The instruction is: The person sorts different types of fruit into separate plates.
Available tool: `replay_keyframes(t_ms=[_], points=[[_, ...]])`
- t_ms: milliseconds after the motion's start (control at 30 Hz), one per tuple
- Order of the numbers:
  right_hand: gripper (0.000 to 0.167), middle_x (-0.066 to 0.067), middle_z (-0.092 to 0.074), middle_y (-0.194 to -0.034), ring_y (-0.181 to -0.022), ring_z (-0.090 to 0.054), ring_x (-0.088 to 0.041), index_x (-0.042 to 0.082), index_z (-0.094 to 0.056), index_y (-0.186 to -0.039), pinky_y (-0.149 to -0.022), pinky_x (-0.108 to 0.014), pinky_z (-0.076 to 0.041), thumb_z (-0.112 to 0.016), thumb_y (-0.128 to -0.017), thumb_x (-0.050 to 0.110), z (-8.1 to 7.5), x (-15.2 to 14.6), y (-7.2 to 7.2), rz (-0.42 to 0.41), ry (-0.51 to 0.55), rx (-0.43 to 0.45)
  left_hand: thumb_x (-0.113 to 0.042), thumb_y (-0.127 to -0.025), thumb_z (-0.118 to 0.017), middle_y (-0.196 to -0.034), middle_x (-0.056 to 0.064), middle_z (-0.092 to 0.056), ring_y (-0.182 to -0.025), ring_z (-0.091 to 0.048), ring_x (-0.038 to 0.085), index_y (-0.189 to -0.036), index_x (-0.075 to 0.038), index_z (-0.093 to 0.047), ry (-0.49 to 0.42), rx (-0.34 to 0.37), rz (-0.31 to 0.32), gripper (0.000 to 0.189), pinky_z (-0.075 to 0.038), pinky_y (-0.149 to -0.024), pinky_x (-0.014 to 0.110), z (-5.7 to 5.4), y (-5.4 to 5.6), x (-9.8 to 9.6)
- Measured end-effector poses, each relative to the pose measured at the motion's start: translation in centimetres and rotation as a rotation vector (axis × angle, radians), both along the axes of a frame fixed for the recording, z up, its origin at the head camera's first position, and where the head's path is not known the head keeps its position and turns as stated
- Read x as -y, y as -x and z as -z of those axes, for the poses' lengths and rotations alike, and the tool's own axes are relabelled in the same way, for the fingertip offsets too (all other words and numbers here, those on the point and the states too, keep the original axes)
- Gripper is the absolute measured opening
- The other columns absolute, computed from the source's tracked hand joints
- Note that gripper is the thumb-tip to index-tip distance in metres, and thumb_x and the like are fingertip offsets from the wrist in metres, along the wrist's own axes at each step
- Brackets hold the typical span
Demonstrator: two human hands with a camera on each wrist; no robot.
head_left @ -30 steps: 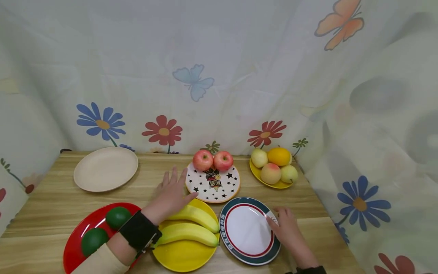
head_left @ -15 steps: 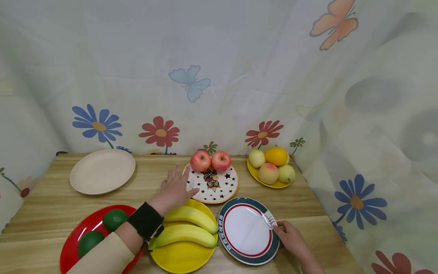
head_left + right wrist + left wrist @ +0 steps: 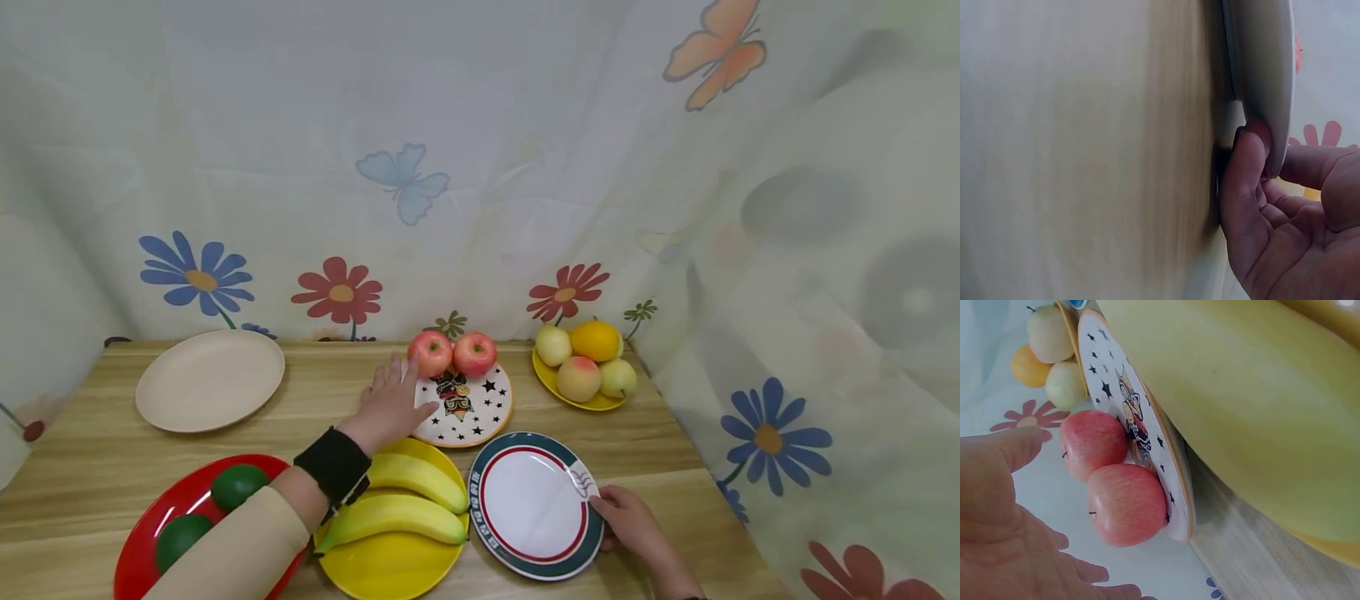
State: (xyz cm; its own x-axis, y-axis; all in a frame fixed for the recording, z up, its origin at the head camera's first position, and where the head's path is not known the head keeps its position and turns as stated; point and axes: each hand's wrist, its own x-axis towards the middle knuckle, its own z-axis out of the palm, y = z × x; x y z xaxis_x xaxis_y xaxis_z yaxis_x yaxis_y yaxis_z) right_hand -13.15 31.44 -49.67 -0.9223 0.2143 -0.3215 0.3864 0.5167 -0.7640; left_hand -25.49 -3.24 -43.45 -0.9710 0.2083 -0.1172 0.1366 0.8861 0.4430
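Note:
My left hand (image 3: 390, 408) is stretched out with spread fingers over the left side of a star-patterned plate (image 3: 491, 408). Two red apples, a left one (image 3: 430, 354) and a right one (image 3: 476, 354), sit at that plate's back edge. In the left wrist view, the open palm (image 3: 997, 531) faces the nearer apple (image 3: 1125, 506) with a gap between them. My right hand (image 3: 630, 525) pinches the right rim of a white plate with a dark green border (image 3: 532, 504). The right wrist view shows fingers under the rim and the thumb (image 3: 1313, 165) on the upper side of the plate (image 3: 1269, 75).
Two bananas (image 3: 397, 518) lie on a yellow plate (image 3: 390, 575) below my left wrist. A red plate (image 3: 138, 542) with two green fruits (image 3: 183, 540) is at the front left. A beige plate (image 3: 210, 379) and a small yellow plate (image 3: 600, 403) of mixed fruit stand at the back.
My left hand has moved slightly toward the apples. The right hand has gone from lying over the green-bordered plate's edge to pinching its rim. The head view has shifted a little.

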Motion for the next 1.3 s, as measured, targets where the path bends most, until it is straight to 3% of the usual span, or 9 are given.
replay_keyframes(t_ms=[300,600,733,967,1300], points=[[0.032,-0.005,-0.06,-0.076,-0.06,-0.058,-0.016,-0.009,-0.053,-0.114,-0.052,-0.032,-0.054,-0.052,-0.095,0.018,0.0,-1.0,-0.2,-0.029,0.156,0.049,-0.046,-0.09,-0.058,-0.157,0.023,-0.001,-0.14,-0.012,0.049,-0.153,-0.013,-0.006,-0.03,-0.021,-0.025,0.089,-0.023,-0.107,0.065,0.8,2.3,-1.5],[0.034,-0.002,-0.059,-0.073,-0.058,-0.057,-0.014,-0.009,-0.05,-0.115,-0.052,-0.03,-0.053,-0.052,-0.096,0.019,0.0,-1.6,-0.1,-0.084,0.258,0.066,-0.042,-0.092,-0.057,-0.157,0.022,0.003,-0.141,-0.007,0.049,-0.153,-0.01,-0.002,-0.105,-0.046,-0.029,0.088,-0.021,-0.108,0.065,0.5,4.1,-3.0],[0.032,-0.001,-0.059,-0.071,-0.057,-0.056,-0.013,-0.009,-0.049,-0.114,-0.051,-0.028,-0.052,-0.051,-0.097,0.018,0.0,-1.6,-0.1,-0.1,0.28,0.069,-0.039,-0.091,-0.059,-0.157,0.022,0.001,-0.141,-0.009,0.049,-0.153,-0.01,-0.005,-0.097,-0.079,-0.032,0.087,-0.023,-0.108,0.064,0.7,4.8,-3.4],[0.033,0.0,-0.057,-0.068,-0.054,-0.054,-0.012,-0.01,-0.048,-0.113,-0.049,-0.026,-0.051,-0.051,-0.097,0.019,0.3,-1.6,0.0,-0.111,0.294,0.058,-0.036,-0.09,-0.063,-0.156,0.025,-0.003,-0.139,-0.012,0.05,-0.152,-0.01,-0.007,-0.028,-0.135,-0.028,0.088,-0.026,-0.106,0.065,2.1,6.7,-3.7],[0.027,-0.001,-0.058,-0.07,-0.052,-0.054,-0.013,-0.004,-0.053,-0.11,-0.047,-0.026,-0.049,-0.052,-0.096,0.018,0.2,-1.3,-0.1,-0.049,0.217,0.054,-0.032,-0.084,-0.072,-0.155,0.026,-0.01,-0.137,-0.018,0.051,-0.15,-0.009,-0.019,-0.035,-0.183,-0.025,0.088,-0.032,-0.102,0.066,2.0,7.7,-4.9]])
